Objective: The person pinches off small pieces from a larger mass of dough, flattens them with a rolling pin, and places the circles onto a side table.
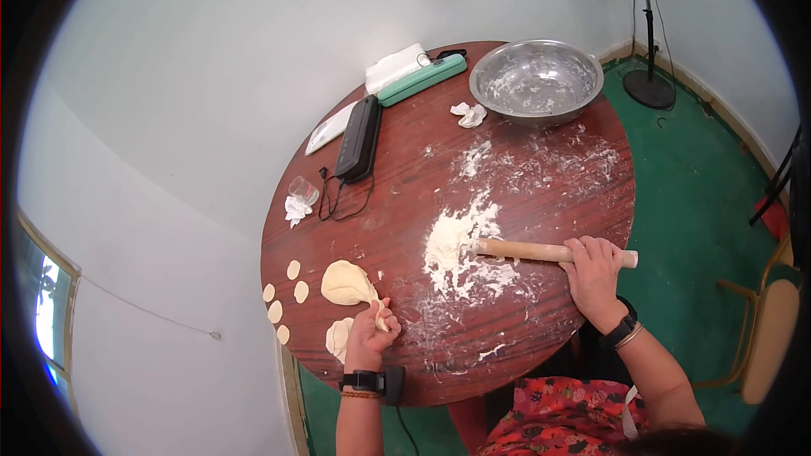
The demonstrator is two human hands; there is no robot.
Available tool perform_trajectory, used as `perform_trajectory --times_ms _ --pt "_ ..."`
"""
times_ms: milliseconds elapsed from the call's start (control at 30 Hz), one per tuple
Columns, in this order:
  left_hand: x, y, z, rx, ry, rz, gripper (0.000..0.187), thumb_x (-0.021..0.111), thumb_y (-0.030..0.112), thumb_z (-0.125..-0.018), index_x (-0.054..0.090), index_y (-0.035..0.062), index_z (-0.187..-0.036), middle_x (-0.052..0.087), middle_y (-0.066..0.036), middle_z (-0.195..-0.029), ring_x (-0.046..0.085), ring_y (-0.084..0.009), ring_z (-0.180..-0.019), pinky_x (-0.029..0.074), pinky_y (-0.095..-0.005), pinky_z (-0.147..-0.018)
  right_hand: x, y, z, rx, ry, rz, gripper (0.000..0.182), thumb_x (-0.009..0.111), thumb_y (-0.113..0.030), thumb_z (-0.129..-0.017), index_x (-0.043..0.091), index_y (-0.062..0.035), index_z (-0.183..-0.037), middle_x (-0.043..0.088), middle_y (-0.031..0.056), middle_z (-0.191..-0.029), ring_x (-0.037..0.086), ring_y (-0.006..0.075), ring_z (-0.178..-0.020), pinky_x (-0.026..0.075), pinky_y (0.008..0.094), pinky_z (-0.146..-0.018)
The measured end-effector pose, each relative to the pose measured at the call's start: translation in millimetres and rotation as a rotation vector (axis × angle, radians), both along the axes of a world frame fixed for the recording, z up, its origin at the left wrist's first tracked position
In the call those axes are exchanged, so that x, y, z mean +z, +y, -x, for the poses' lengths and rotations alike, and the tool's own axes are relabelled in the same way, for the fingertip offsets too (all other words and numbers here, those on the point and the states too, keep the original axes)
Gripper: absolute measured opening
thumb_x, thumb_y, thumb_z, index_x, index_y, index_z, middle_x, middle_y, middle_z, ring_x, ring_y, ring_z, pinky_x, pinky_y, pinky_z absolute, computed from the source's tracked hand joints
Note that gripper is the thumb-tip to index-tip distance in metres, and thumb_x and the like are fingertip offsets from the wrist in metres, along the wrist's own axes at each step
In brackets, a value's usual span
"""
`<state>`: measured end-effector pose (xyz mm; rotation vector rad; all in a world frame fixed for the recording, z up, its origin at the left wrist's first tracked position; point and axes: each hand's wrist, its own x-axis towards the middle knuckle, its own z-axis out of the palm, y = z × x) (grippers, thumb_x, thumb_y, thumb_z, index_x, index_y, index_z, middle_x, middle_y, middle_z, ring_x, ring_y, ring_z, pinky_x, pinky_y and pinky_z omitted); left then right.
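Observation:
My left hand (374,333) is closed on a piece of dough near the table's front left, and the piece touches the large dough lump (345,282) just beyond it. Partly behind that hand lies another pale dough piece (338,338). At the right, my right hand (592,277) is wrapped round one end of a wooden rolling pin (524,250). The pin's other end rests at the edge of a heap of white flour (456,245). Several small flat dough rounds (301,291) lie at the left edge of the table.
A round wooden table (397,228) carries a large metal bowl (537,80), a green device (422,79), a black device (358,139) with a cord, a clear cup (304,190) and crumpled tissues (469,115). A fan (649,89) and a chair (770,342) stand at the right.

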<state>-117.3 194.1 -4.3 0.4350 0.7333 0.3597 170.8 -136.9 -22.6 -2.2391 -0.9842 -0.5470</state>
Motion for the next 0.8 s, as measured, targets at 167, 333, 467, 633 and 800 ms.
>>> perform_trajectory --times_ms 167,333,467,633,800 --pt "11.1 -13.0 -17.6 0.148 0.191 -0.136 0.021 0.057 0.008 -0.097 0.053 -0.0014 -0.116 0.062 -0.010 -0.095 0.059 -0.0198 -0.081 0.053 -0.0341 -0.076 0.3 0.0 0.5 -0.002 -0.002 0.007 0.041 0.073 -0.015 -0.077 0.060 -0.0089 -0.115 0.056 0.0062 -0.108 0.052 0.0269 -0.105 0.033 0.0454 -0.094" --pt "13.1 -16.1 -15.7 0.103 0.129 -0.126 0.021 0.051 0.000 -0.095 0.053 -0.0021 -0.116 0.061 -0.011 -0.095 0.059 -0.0207 -0.081 0.054 -0.0345 -0.077 -3.1 0.6 -0.2 -0.003 -0.015 0.007 0.042 0.073 -0.015 -0.077 0.060 -0.0079 -0.116 0.056 0.0069 -0.109 0.052 0.0274 -0.105 0.034 0.0453 -0.094" --pt "8.4 -17.8 -10.5 0.070 0.067 -0.088 0.021 0.050 0.001 -0.094 0.053 -0.0028 -0.115 0.062 -0.010 -0.092 0.059 -0.0200 -0.078 0.053 -0.0333 -0.073 -1.6 0.0 -0.2 0.001 -0.017 0.009 0.042 0.073 -0.015 -0.077 0.060 -0.0072 -0.115 0.056 0.0074 -0.109 0.052 0.0277 -0.104 0.034 0.0454 -0.093" --pt "-2.8 -18.9 -5.4 0.056 0.027 0.057 0.019 0.046 0.008 -0.098 0.053 -0.0009 -0.114 0.059 -0.008 -0.087 0.058 -0.0180 -0.076 0.053 -0.0313 -0.068 -2.2 0.6 -0.5 0.001 -0.016 0.011 0.041 0.073 -0.015 -0.077 0.059 -0.0071 -0.115 0.056 0.0075 -0.109 0.052 0.0279 -0.104 0.034 0.0452 -0.093" --pt "-1.1 -36.7 -8.9 0.096 0.055 0.064 0.014 0.046 0.009 -0.097 0.052 0.0021 -0.107 0.053 -0.004 -0.080 0.053 -0.0154 -0.070 0.050 -0.0294 -0.065 -1.1 0.3 0.0 0.004 -0.026 0.011 0.041 0.073 -0.015 -0.078 0.059 -0.0077 -0.116 0.056 0.0073 -0.108 0.052 0.0276 -0.104 0.034 0.0449 -0.093"
